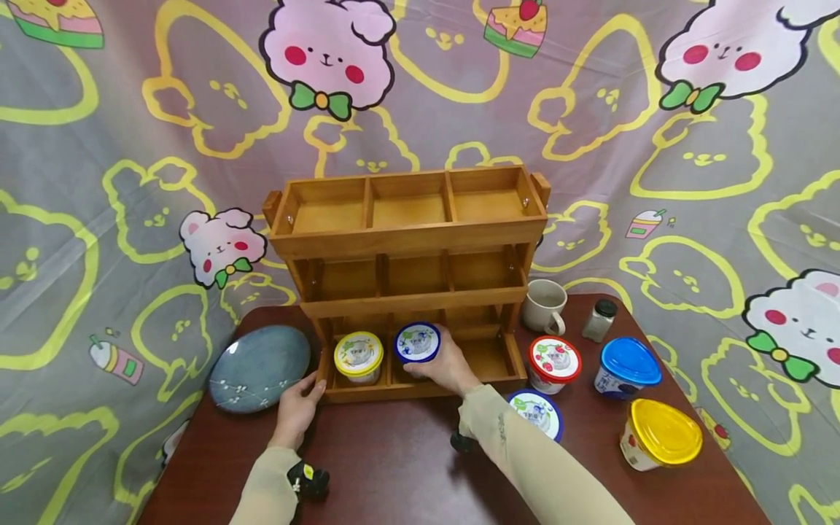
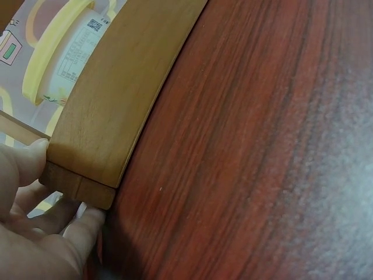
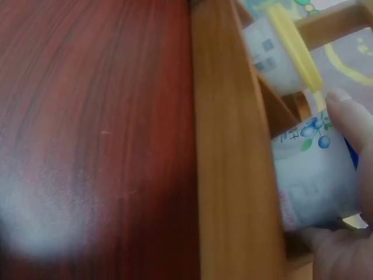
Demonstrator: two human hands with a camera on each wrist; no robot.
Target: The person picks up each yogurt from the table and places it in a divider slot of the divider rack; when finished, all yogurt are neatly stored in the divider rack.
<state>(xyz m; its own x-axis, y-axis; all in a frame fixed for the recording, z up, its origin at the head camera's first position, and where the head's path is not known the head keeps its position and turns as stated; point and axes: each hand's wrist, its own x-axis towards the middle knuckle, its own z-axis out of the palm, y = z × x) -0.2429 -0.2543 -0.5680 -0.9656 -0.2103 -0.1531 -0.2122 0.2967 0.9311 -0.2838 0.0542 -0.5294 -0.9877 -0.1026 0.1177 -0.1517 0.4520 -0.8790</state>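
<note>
Work looks partway along in the head view: at centre, a yellow-lidded cup [image 1: 358, 355] sits in the lower left compartment of a wooden rack [image 1: 407, 239], and the right hand [image 1: 451, 364] grasps a blue-lidded cup [image 1: 417, 343] at the next compartment, not yet released. At right, a red-lidded cup [image 1: 555, 362], second blue cup [image 1: 537, 414], blue tub [image 1: 628, 364] and yellow tub [image 1: 663, 434] are left on the table [image 1: 394, 459]. Left wrist view: the left hand [image 2: 35, 239] pinches the rack's corner at lower left. Right wrist view: the blue-lidded cup shows at right, behind the front board [image 3: 233, 157]; whether it's down is unclear.
</note>
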